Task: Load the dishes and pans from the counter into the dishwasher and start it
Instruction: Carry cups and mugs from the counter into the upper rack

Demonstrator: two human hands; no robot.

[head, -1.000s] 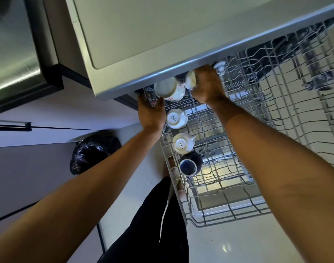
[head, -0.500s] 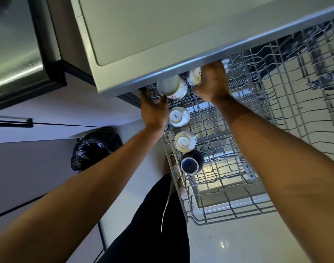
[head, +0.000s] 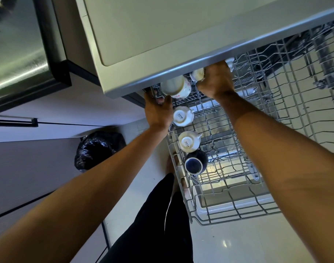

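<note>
The dishwasher's wire upper rack (head: 230, 205) is pulled out below the counter edge (head: 162, 80). Along its left side sit a large white floral cup (head: 176, 88), two upturned white cups (head: 182, 116) (head: 189, 142) and a dark blue cup (head: 194, 163). My left hand (head: 157, 111) grips the rack's left rim beside the floral cup. My right hand (head: 215, 80) is curled round a small white cup (head: 197, 74) at the rack's far end, partly under the counter lip.
A black rubbish bag (head: 97, 149) sits on the floor to the left. My dark trouser leg (head: 158, 215) stands close to the rack's left side. A steel sink (head: 16, 54) lies at top left. Glossy floor tiles (head: 238, 243) spread below the rack.
Both hands and the rack have shifted slightly rightward in view; the grips look the same. The right hand still holds the small cup under the counter lip.
</note>
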